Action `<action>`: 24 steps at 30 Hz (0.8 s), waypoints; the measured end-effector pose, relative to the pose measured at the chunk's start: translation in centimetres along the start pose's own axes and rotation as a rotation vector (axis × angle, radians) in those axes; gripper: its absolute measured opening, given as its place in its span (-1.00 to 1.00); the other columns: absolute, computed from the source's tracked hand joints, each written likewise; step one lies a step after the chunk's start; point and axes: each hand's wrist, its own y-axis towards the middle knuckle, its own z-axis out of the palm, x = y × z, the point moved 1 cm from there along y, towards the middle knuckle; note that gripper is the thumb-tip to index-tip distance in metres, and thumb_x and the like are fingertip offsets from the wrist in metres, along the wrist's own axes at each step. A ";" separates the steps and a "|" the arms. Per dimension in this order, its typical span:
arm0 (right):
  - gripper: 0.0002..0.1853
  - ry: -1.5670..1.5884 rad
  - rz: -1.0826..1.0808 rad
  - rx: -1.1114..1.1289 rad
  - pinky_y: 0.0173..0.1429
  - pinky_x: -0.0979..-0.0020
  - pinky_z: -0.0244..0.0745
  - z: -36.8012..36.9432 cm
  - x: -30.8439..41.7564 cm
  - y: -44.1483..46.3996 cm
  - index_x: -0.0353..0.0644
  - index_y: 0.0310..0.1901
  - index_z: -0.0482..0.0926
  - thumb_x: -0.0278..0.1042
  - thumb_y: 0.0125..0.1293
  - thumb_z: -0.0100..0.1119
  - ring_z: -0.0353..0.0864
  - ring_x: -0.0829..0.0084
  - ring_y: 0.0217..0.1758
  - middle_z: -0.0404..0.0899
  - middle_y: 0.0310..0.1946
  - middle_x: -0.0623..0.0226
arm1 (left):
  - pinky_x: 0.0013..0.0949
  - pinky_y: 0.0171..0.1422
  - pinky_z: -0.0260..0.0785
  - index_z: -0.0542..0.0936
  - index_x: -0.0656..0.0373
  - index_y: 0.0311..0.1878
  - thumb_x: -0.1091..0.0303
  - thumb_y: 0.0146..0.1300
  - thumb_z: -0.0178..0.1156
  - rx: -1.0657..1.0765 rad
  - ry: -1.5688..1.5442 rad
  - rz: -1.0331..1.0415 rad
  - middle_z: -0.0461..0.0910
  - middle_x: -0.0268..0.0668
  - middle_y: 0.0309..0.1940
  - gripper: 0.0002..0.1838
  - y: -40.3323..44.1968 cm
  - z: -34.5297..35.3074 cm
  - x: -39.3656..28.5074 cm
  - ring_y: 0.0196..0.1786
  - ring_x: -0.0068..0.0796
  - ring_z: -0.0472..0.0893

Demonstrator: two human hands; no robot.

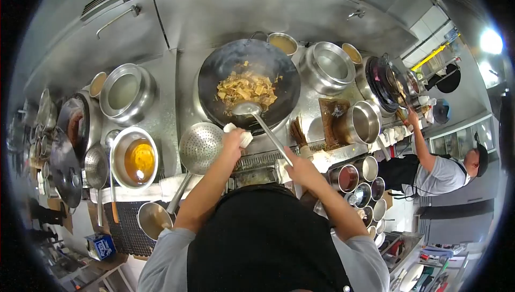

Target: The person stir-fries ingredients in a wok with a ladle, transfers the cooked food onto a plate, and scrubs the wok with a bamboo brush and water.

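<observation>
A dark wok (214,66) sits on the stove in front of me. Browned, sliced food (249,89) fills its middle, and light steam rises from it. My left hand (232,146) is closed on a folded white cloth (245,138) at the wok's near rim; whether a wok handle lies under the cloth is hidden. With my right hand (303,169) I grip the long handle of a metal ladle (247,109), its bowl resting at the near edge of the food. Just left of my left forearm lies a perforated strainer (201,147).
A bowl of yellow oil (153,157) stands at left. Metal pots (326,69) flank the wok. To the right are a bamboo brush (300,137), an empty-looking pot (365,123) and several seasoning containers (347,179). Another person (437,171) works at a wok on the far right.
</observation>
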 end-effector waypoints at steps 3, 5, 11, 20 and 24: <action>-0.22 0.031 0.009 -0.005 0.11 -0.14 0.56 -1.6 -0.4 4.5 -0.22 0.58 0.13 -0.35 0.35 0.16 0.69 -0.28 -0.07 0.69 -0.20 -0.27 | -0.23 -0.30 0.55 0.61 0.15 -0.16 0.41 0.31 0.26 0.050 0.050 0.184 0.66 -0.26 -0.32 -0.91 -2.0 -2.6 -0.7 -0.35 -0.31 0.67; -0.24 0.053 0.052 -0.112 0.15 -0.13 0.55 -1.8 -1.3 6.8 -0.21 0.57 0.17 -0.34 0.36 0.17 0.68 -0.28 -0.02 0.68 -0.13 -0.29 | -0.24 -0.35 0.54 0.57 0.23 -0.24 0.53 0.19 0.27 0.081 0.175 0.487 0.63 -0.23 -0.39 -0.90 -5.5 -5.4 0.7 -0.41 -0.35 0.65; -0.19 0.414 -0.307 -0.234 -0.02 0.13 0.63 -3.0 1.0 -3.8 -0.17 0.63 0.08 -0.40 0.42 0.23 0.77 0.03 -0.20 0.74 -0.01 -0.05 | -0.25 -0.34 0.55 0.58 0.21 -0.23 0.54 0.20 0.24 -0.067 0.056 0.167 0.62 -0.24 -0.39 -0.92 -15.8 -7.3 -0.1 -0.39 -0.38 0.65; -0.24 0.326 0.029 -0.008 0.02 0.24 0.61 -0.6 -1.2 -0.2 -0.14 0.60 0.18 -0.36 0.42 0.25 0.75 0.18 -0.13 0.70 -0.09 -0.08 | -0.27 -0.23 0.58 0.63 0.26 -0.18 0.50 0.29 0.28 0.120 -0.062 0.185 0.68 -0.20 -0.27 -0.92 -6.2 -5.2 0.2 -0.32 -0.35 0.69; -0.25 0.466 0.005 -0.251 0.21 0.33 0.52 -1.9 0.8 -2.6 -0.25 0.59 0.19 -0.44 0.41 0.26 0.66 0.34 0.08 0.58 0.31 -0.15 | -0.23 -0.22 0.60 0.60 0.26 -0.15 0.58 0.20 0.23 0.026 0.088 0.188 0.67 -0.21 -0.33 -0.85 -11.6 -10.4 4.1 -0.31 -0.33 0.69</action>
